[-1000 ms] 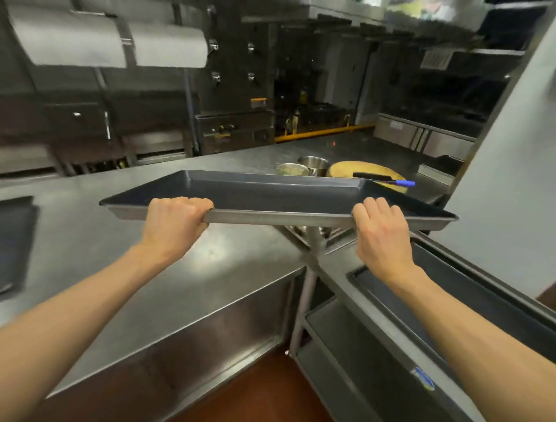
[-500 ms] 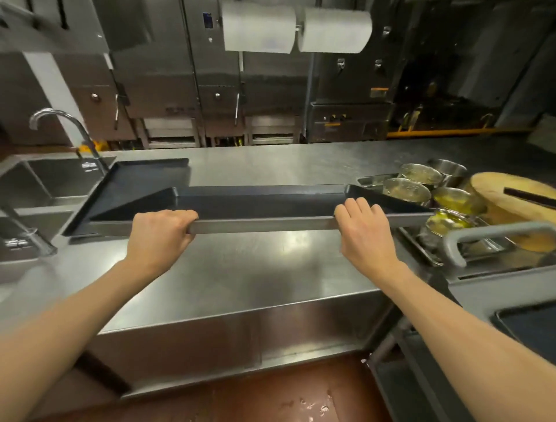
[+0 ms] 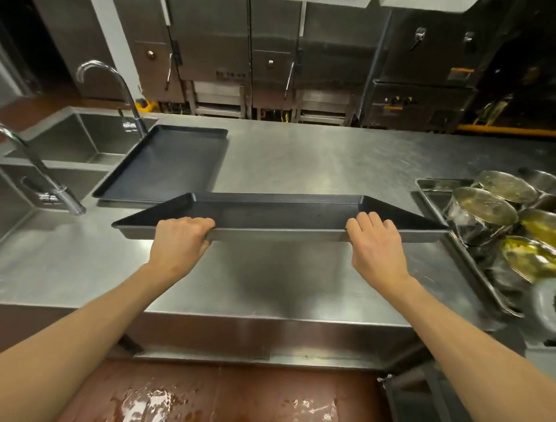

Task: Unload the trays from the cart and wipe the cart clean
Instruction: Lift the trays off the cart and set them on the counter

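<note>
Two trays in view: one black tray (image 3: 162, 164) lies flat on the steel counter (image 3: 316, 162) at 11 o'clock; my left hand (image 3: 177, 244) and right hand (image 3: 377, 244) grip the held tray (image 3: 279, 211) by its near rim, above the counter. Stiff, seemingly light, possibly slick; hold the long edge wide.

Hiding the fingertips of the left hand (image 3: 180, 241) and right hand (image 3: 376, 243) under the near rim of the held tray (image 3: 279, 214). Running off the right edge: steel bowls (image 3: 493, 211), blurred. Cutting off paper rolls (image 3: 421, 3) at the top.
</note>
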Tool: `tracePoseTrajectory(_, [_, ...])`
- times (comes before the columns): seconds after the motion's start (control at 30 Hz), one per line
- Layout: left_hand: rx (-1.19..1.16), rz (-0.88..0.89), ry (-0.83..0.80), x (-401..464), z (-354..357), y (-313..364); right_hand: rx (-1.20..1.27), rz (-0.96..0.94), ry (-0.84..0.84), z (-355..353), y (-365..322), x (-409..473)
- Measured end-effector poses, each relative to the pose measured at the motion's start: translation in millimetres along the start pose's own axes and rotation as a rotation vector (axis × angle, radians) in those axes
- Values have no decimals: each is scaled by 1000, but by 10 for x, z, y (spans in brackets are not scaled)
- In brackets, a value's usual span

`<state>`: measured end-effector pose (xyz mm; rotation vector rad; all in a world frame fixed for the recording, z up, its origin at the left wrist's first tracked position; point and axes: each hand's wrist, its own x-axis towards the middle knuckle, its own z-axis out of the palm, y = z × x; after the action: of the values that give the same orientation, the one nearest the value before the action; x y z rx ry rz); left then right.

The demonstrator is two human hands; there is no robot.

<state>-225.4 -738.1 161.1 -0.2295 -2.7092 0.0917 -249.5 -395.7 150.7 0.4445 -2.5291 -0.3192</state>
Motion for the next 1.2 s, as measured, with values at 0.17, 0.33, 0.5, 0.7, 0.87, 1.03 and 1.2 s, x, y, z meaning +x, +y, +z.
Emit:
tracePoseTrajectory(0.17, [-6,24,-52,190,328,66,-1,18,-70,319,31,44])
tracePoseTrajectory(0.33, [-5,41,-102,329,576,84,7,37,-104,556,58,67])
tracePoseTrajectory(0.5, [-11,51,-123,407,835,59,7,50,-104,726,52,95])
tracePoseTrajectory(0.7, [-33,123,-165,462,1099,58,24,68,-160,940,65,-15])
tracePoseTrajectory(0.87, [-102,146,-235,345,1348,122,70,93,-298,1119,4,-179])
tracePoseTrajectory(1.03, [-71,256,-343,14,1758,241,92,80,-465,1470,-107,-561])
tracePoseTrajectory(1.2, [-36,295,-443,-316,2188,270,132,87,-591,1761,-340,-858])
